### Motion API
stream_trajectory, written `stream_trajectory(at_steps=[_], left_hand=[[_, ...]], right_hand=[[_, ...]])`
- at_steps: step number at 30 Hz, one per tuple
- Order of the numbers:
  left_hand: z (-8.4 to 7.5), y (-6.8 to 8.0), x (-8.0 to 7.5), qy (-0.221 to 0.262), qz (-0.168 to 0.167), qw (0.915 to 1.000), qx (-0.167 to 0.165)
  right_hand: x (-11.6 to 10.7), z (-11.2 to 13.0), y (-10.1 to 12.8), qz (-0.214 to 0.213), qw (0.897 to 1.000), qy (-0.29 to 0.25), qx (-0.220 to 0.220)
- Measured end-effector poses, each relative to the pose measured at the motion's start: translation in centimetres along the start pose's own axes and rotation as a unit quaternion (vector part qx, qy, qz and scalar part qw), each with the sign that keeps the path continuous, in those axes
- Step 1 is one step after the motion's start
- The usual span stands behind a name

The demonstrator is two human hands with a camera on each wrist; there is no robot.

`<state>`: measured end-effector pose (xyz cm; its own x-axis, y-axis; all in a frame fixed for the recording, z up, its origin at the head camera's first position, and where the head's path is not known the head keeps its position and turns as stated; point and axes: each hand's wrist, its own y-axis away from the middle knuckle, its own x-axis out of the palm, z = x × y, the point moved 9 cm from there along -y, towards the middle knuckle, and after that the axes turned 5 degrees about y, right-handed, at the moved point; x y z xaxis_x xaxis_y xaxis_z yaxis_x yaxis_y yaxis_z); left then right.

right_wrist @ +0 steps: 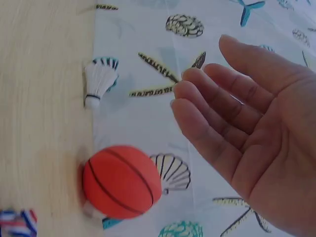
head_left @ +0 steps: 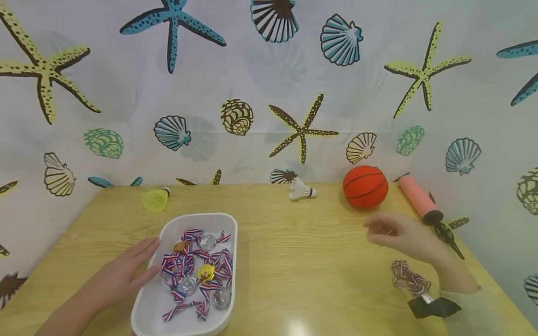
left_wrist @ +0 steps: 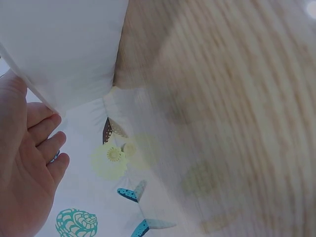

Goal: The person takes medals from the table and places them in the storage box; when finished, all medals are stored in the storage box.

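Note:
A white plastic tub [head_left: 145,305] at the left holds several medals on striped red, white and blue ribbons, silver, gold and bronze in colour. My left hand [head_left: 122,275] lies along the tub's left rim with its fingers extended; in the left wrist view the fingers [left_wrist: 49,133] are beside the tub's wall [left_wrist: 64,49]. Over the right side of the table my right hand [head_left: 403,235] is raised with fingers loosely bent, holding nothing. Below it a medal with a striped ribbon [head_left: 409,277] lies on the wood, partly hidden by the wrist strap.
An orange-red toy basketball [head_left: 365,186] sits at the back right, beside a pink cylinder with a black end [head_left: 420,198]. A white shuttlecock [head_left: 300,190] lies at the back middle, a yellow shuttlecock [head_left: 155,199] at the back left. Patterned cloth hangs behind the wooden table [head_left: 290,252].

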<state>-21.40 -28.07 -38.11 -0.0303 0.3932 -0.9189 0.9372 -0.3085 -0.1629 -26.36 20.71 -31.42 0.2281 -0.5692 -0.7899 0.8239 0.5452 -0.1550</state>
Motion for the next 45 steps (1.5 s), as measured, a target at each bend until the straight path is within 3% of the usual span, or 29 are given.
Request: stream_trajectory(at_steps=[4, 9, 17, 22, 28, 39, 45], left_hand=[[0.2, 0.0, 0.1, 0.005, 0.004, 1.0, -0.007], [0.3, 0.1, 0.1, 0.007, 0.005, 0.9999, -0.009], [0.3, 0.1, 0.2, 0.006, 0.005, 0.9999, -0.01], [0.1, 0.0, 0.1, 0.008, 0.006, 0.9999, -0.009], [0.0, 0.1, -0.1, 0.007, -0.001, 1.0, -0.002], [0.1, 0.2, -0.1, 0.005, -0.007, 1.0, 0.004], [-0.1, 0.2, -0.1, 0.006, -0.003, 1.0, 0.001]], right_hand=[[-0.2, -3.2, 2.7, 0.038, 0.999, -0.004, 0.012], [0.7, -7.9, 6.0, 0.099, 0.993, -0.03, 0.064], [1.6, -11.9, 9.7, 0.102, 0.988, -0.002, 0.113], [2.9, -12.6, 10.5, 0.119, 0.984, -0.022, 0.131], [3.6, -12.2, 10.0, 0.11, 0.989, -0.019, 0.094], [3.3, -12.4, 9.6, 0.099, 0.992, -0.017, 0.076], [2.4, -12.2, 9.1, 0.108, 0.985, -0.092, 0.101]])
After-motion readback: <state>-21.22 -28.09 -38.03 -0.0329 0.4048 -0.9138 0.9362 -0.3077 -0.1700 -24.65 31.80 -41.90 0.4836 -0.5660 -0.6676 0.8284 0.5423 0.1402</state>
